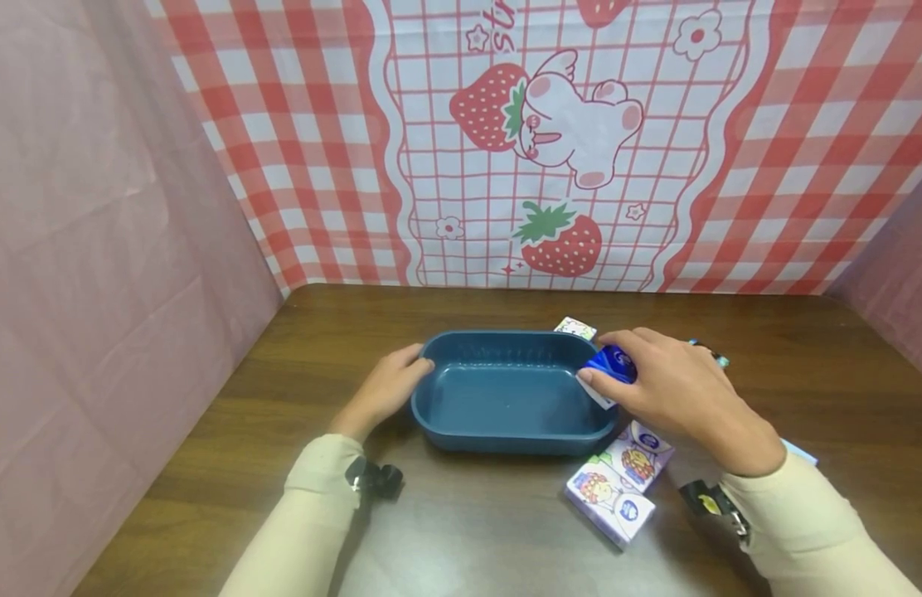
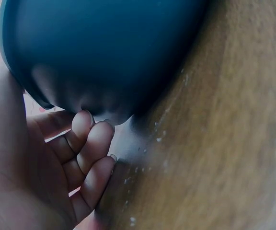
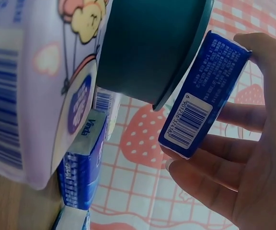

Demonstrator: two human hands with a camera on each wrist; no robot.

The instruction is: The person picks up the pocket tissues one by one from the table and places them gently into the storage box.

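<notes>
A dark teal plastic basin [image 1: 506, 442] stands on the table, with nothing visible inside it. My left hand [image 1: 386, 385] grips its left end, thumb over the rim and fingers against the outer wall [image 2: 109, 52]. At the opposite end, my right hand [image 1: 673, 385] holds a blue tissue pack [image 1: 614, 362] above the rim, between thumb and fingers. In the right wrist view, the barcode side of the blue pack [image 3: 202, 96] shows, tilted beside the basin wall [image 3: 147, 48].
Purple cartoon-printed tissue packaging [image 1: 599, 489] lies by the basin's near right corner. Behind the basin is a white printed pack [image 1: 576, 327]. A blue Vinda pack [image 3: 83, 167] shows in the right wrist view. A pale blue item [image 1: 798, 452] is partly hidden by the right forearm.
</notes>
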